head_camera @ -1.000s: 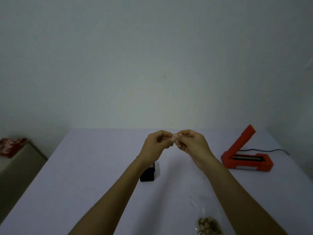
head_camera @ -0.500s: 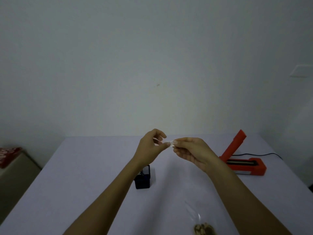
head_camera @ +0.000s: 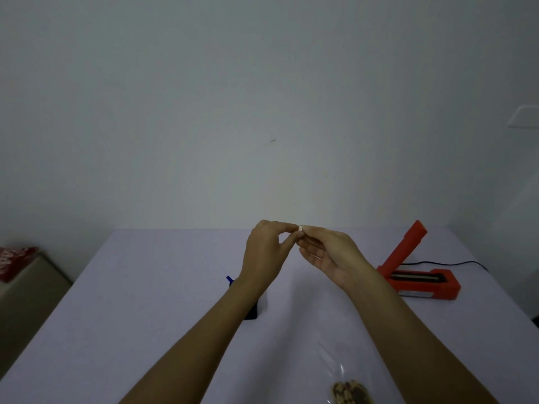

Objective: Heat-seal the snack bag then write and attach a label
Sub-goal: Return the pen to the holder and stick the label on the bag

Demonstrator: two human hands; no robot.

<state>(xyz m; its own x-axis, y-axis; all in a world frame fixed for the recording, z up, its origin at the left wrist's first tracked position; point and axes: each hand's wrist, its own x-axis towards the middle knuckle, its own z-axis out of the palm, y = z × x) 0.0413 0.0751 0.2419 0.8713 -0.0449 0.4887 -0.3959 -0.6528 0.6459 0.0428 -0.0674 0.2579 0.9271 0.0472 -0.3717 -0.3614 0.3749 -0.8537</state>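
Note:
My left hand [head_camera: 267, 252] and my right hand [head_camera: 328, 252] meet above the middle of the table, both pinching a small white label [head_camera: 300, 228] between their fingertips. A clear snack bag [head_camera: 339, 371] with brown snacks at its bottom lies flat near the table's front edge, under my right forearm. The orange heat sealer [head_camera: 420, 279] stands at the right with its arm raised. A black holder [head_camera: 252, 312] with a blue pen [head_camera: 229, 279] sticking out sits behind my left wrist, mostly hidden.
The pale table [head_camera: 145, 316] runs to a plain wall. A black cord [head_camera: 449, 262] leads right from the sealer. A beige cabinet [head_camera: 26, 293] with a red packet [head_camera: 14, 258] on top stands to the left.
The hands stay together on the label, with the left fingers shifting their pinch. The camera has tilted up a little and turned, so the table's things sit lower and further left.

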